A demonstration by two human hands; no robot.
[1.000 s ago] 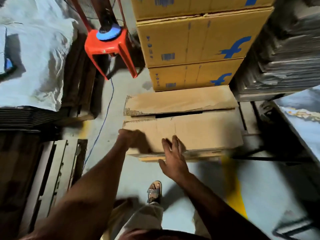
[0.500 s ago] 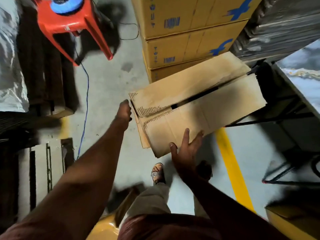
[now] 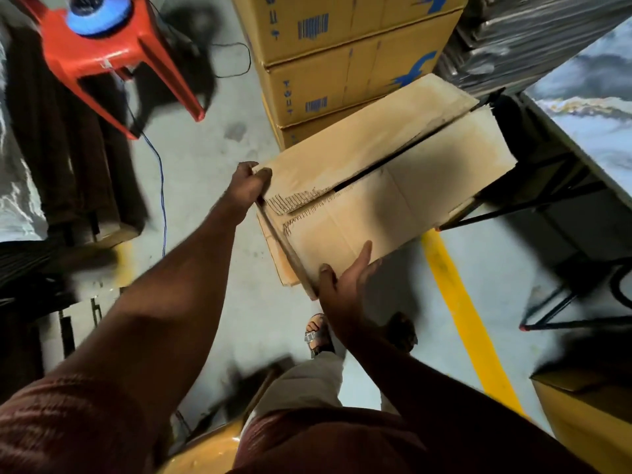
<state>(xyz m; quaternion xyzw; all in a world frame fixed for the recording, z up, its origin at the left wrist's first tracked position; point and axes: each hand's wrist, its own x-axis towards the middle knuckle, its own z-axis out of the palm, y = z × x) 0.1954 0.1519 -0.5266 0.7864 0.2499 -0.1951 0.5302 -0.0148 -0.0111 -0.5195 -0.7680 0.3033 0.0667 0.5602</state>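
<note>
A flattened brown cardboard box [image 3: 386, 186] hangs tilted in the air between my hands, its long side running up toward the right. My left hand [image 3: 248, 186] grips its far left corner, fingers curled round the edge. My right hand [image 3: 345, 283] holds the near corner from below, thumb over the edge and fingers under the board. A dark slit runs along the box where two flaps meet.
A stack of yellow printed cartons [image 3: 345, 59] stands just behind the box. A red plastic stool [image 3: 113, 59] with a blue tape roll [image 3: 97, 15] is at the upper left. A table frame [image 3: 547, 206], a yellow floor line [image 3: 468, 316], wooden pallets and my sandalled foot [image 3: 318, 333] surround me.
The box has come up off the low stack and swung to a diagonal tilt. My left hand went to its far corner and my right hand slid under the near corner.
</note>
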